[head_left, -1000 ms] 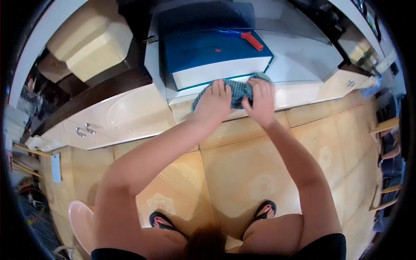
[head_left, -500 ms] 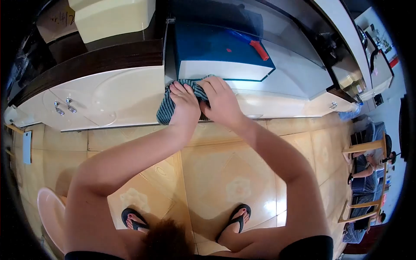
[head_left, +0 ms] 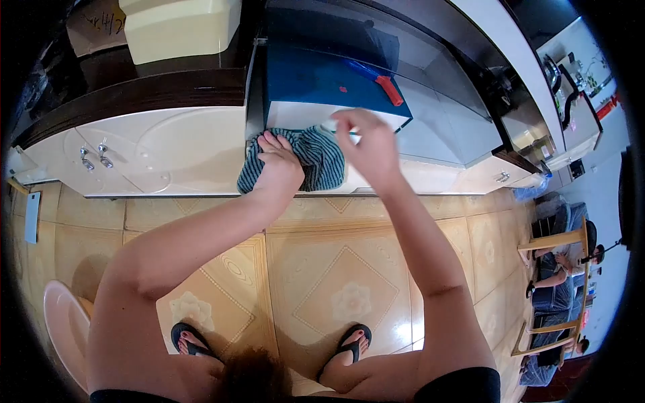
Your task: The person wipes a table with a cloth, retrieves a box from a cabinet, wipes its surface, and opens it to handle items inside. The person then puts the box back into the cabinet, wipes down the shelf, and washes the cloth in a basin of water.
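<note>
A dark-and-teal striped cloth (head_left: 321, 158) hangs bunched over the front edge of the open cabinet compartment. My left hand (head_left: 279, 168) presses on it, fingers curled over its folds. At the cloth's upper right corner, by a pale edge, is my right hand (head_left: 371, 144), its thumb and fingers pinched together and slightly blurred. Just behind the cloth stands a blue box (head_left: 309, 77) with a white front side. On top of the box lies a tool with a red handle (head_left: 388, 91) and a blue part.
A cream plastic container (head_left: 178, 30) and a cardboard box (head_left: 97, 30) stand on the dark cabinet top. Cabinet doors with metal handles (head_left: 104, 154) are at left. A pink basin (head_left: 66, 322) is at lower left. Wooden furniture (head_left: 551, 240) and seated people are at far right.
My right hand has moved right and away from my left hand, and the cloth has spread out between them. My left hand stays on the cloth. The view has shifted slightly.
</note>
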Available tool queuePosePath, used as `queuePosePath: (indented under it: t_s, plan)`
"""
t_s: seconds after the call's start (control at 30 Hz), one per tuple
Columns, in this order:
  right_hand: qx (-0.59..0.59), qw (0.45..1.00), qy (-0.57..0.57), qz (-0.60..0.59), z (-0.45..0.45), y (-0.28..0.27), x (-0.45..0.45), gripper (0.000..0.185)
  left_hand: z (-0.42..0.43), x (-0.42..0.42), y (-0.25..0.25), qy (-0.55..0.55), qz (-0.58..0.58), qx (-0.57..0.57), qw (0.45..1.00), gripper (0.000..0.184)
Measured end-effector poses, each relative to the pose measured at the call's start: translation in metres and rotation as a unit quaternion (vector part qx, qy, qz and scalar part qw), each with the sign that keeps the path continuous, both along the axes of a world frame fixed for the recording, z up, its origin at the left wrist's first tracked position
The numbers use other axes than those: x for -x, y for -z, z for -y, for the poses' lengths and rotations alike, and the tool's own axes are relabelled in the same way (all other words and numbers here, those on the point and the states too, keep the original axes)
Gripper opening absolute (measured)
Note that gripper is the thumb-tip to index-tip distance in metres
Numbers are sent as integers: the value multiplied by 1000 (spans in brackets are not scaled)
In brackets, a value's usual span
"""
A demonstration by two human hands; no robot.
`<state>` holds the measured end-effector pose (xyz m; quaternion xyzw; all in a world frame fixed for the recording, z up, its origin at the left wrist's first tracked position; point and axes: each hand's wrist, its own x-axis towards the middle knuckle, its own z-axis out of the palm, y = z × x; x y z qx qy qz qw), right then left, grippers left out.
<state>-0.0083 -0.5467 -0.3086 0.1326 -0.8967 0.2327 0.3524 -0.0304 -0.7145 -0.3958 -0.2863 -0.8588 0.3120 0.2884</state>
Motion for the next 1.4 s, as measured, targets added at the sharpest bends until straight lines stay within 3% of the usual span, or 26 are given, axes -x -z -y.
queuePosePath:
  t_s: [0.17,0.27,0.37,0.47,0.67,0.83,1.0,1.4]
  plan:
    - [-131,957,259,-3,-50,-32,15,19,0,-1,-1,0,-17,20,1000,47]
    - [-125,940,294,-118,-76,-29,27,29,0,-1,-2,0,-17,30,999,47]
    - [-163,919,336,-122,-99,-18,38,37,1,-3,-8,2,-12,39,999,47]
    - [-113,937,330,10,-105,-11,44,41,0,-1,-5,5,-19,33,999,46]
    - [-24,936,338,96,-106,-16,48,33,-4,0,0,5,-29,28,999,45]
    - [-69,917,385,73,-136,-4,37,33,-2,2,0,15,-30,17,999,46]
    - [-39,925,377,15,-192,2,4,33,1,-1,-6,19,-20,31,999,46]
    - [-27,874,479,80,-229,24,-45,38,9,16,4,119,-60,-71,989,38]
